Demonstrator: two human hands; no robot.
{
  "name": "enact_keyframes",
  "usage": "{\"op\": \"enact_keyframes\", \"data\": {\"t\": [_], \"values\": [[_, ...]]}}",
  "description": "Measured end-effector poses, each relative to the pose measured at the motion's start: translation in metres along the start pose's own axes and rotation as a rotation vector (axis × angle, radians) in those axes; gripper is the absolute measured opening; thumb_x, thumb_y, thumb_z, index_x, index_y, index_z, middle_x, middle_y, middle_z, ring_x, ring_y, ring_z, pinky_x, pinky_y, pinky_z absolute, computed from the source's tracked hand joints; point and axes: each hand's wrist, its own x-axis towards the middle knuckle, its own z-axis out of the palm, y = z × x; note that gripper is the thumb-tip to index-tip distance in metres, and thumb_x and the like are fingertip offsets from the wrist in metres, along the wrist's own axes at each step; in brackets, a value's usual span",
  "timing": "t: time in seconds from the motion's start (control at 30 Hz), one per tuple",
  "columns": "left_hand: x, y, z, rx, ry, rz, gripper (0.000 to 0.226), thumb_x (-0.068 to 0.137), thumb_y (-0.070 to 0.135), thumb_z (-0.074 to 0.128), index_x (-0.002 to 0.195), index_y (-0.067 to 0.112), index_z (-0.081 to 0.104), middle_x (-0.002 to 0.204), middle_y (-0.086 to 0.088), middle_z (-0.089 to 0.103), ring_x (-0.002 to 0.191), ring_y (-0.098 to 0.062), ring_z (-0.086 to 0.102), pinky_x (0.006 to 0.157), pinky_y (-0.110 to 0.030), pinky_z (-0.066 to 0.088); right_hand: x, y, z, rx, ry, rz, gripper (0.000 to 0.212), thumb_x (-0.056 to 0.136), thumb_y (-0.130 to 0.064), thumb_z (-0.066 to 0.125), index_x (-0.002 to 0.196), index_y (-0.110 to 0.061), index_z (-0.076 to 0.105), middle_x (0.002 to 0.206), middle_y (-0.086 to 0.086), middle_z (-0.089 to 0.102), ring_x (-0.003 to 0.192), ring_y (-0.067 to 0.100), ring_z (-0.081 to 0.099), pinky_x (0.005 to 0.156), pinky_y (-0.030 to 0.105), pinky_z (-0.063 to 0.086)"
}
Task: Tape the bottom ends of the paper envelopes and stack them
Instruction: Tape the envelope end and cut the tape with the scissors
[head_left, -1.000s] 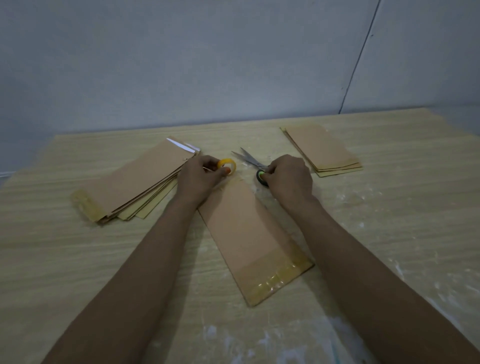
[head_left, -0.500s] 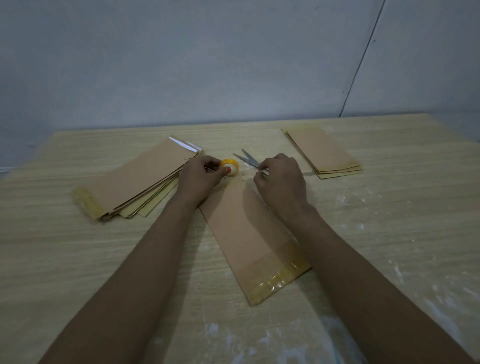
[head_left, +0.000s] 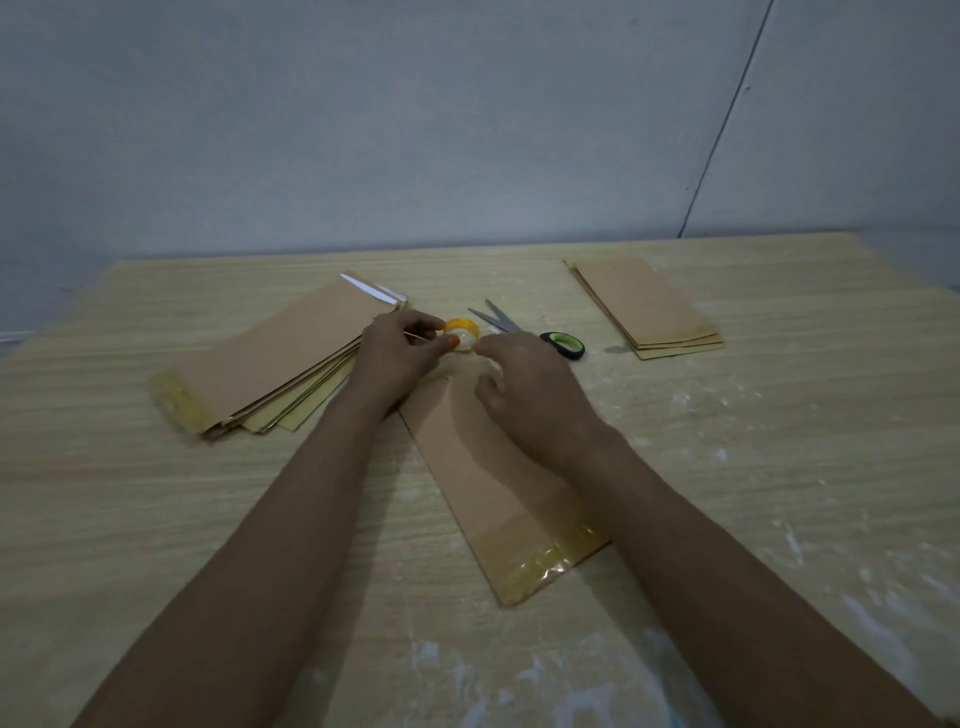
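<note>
One brown paper envelope (head_left: 488, 483) lies slanted in the middle of the wooden table (head_left: 779, 467), its near end covered with clear tape. At its far end my left hand (head_left: 397, 358) holds a small yellow tape roll (head_left: 462, 332) between thumb and fingers. My right hand (head_left: 524, 384) hovers over the envelope's far end, its fingertips curled right at the roll; whether they pinch the tape end is unclear. A fanned stack of envelopes (head_left: 270, 364) lies to the left, with tape on its near end. A smaller stack (head_left: 649, 309) sits far right.
Scissors (head_left: 535, 335) with a black and green handle lie just behind my right hand, blades pointing left. White powdery smudges mark the table at the right and near edge. A grey wall rises behind the table.
My right hand has let go of the scissors, which now lie on the table, and has moved left to the tape roll. My left hand keeps holding the roll.
</note>
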Motion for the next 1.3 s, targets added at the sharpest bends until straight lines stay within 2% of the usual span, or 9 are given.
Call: {"op": "enact_keyframes", "data": {"t": [0.07,0.2,0.33,0.5,0.6,0.73,0.97,1.17,1.3], "values": [[-0.001,-0.001,-0.004,-0.004,-0.021,0.01,0.023,0.08,0.02,0.082,0.101,0.012,0.075,0.085,-0.004,0.069,0.067,-0.003,0.059,0.059,-0.005,0.044,-0.002,-0.006,0.008,-0.053,-0.115,-0.053,0.049,0.091,-0.016,0.054,0.139,-0.007,0.053,0.141,0.011,0.054,0.13,0.026,0.046,0.107,0.032,0.032],[-0.004,-0.006,-0.009,-0.052,-0.058,0.03,0.029,0.079,0.013,0.083,0.106,0.007,0.074,0.091,-0.008,0.068,0.07,-0.004,0.058,0.065,-0.01,0.047,-0.002,-0.011,0.016,-0.197,-0.216,-0.042,0.05,0.099,-0.027,0.041,0.147,-0.012,0.042,0.153,0.007,0.041,0.138,0.025,0.038,0.107,0.043,0.033],[-0.007,-0.007,-0.014,-0.094,-0.085,0.032,0.03,0.078,0.004,0.081,0.107,0.004,0.073,0.09,-0.008,0.065,0.076,-0.011,0.058,0.068,-0.015,0.05,-0.005,-0.013,0.019,-0.295,-0.249,-0.076,0.046,0.104,-0.034,0.031,0.15,-0.025,0.037,0.154,0.005,0.039,0.142,0.023,0.034,0.103,0.045,0.031],[-0.013,-0.012,-0.024,-0.117,-0.058,0.053,0.021,0.082,0.001,0.077,0.096,0.017,0.072,0.083,-0.002,0.065,0.071,-0.01,0.056,0.069,-0.021,0.049,-0.005,-0.018,0.019,-0.316,-0.298,-0.038,0.047,0.104,-0.042,0.025,0.15,-0.038,0.032,0.154,0.007,0.034,0.143,0.023,0.029,0.104,0.052,0.029],[-0.02,-0.016,-0.033,-0.127,-0.061,0.047,0.023,0.082,-0.002,0.075,0.098,0.015,0.073,0.085,-0.003,0.065,0.068,-0.005,0.058,0.068,-0.017,0.049,-0.004,-0.024,0.019,-0.306,-0.338,-0.01,0.047,0.103,-0.045,0.025,0.15,-0.043,0.03,0.155,0.011,0.03,0.145,0.026,0.025,0.108,0.056,0.025],[-0.031,-0.018,-0.043,-0.109,-0.116,0.052,0.035,0.076,-0.012,0.074,0.103,0.009,0.071,0.09,-0.008,0.065,0.07,0.0,0.061,0.073,-0.014,0.052,-0.002,-0.027,0.021,-0.316,-0.359,0.008,0.049,0.101,-0.045,0.026,0.15,-0.044,0.028,0.156,0.014,0.029,0.145,0.029,0.024,0.108,0.059,0.023],[-0.04,-0.019,-0.054,-0.14,-0.167,0.044,0.037,0.077,-0.016,0.073,0.106,0.006,0.068,0.09,-0.007,0.066,0.075,0.006,0.064,0.073,-0.01,0.05,-0.004,-0.032,0.022,-0.324,-0.365,0.009,0.049,0.102,-0.044,0.026,0.151,-0.045,0.025,0.156,0.018,0.026,0.146,0.036,0.02,0.11,0.06,0.02],[-0.041,-0.017,-0.057,-0.117,-0.179,0.066,0.037,0.079,-0.018,0.069,0.107,0.006,0.067,0.093,-0.011,0.066,0.078,0.005,0.064,0.075,-0.01,0.05,-0.002,-0.035,0.022,-0.362,-0.432,0.011,0.05,0.103,-0.045,0.023,0.153,-0.047,0.018,0.16,0.019,0.017,0.147,0.043,0.013,0.112,0.061,0.016],[-0.044,-0.02,-0.051,0.083,-0.108,0.171,0.028,0.085,-0.004,0.069,0.108,0.012,0.071,0.101,-0.01,0.064,0.092,-0.01,0.062,0.08,-0.005,0.044,-0.006,-0.033,0.024,-0.372,-0.401,-0.003,0.051,0.103,-0.045,0.024,0.153,-0.045,0.019,0.16,0.018,0.019,0.147,0.04,0.016,0.111,0.06,0.019]]}}
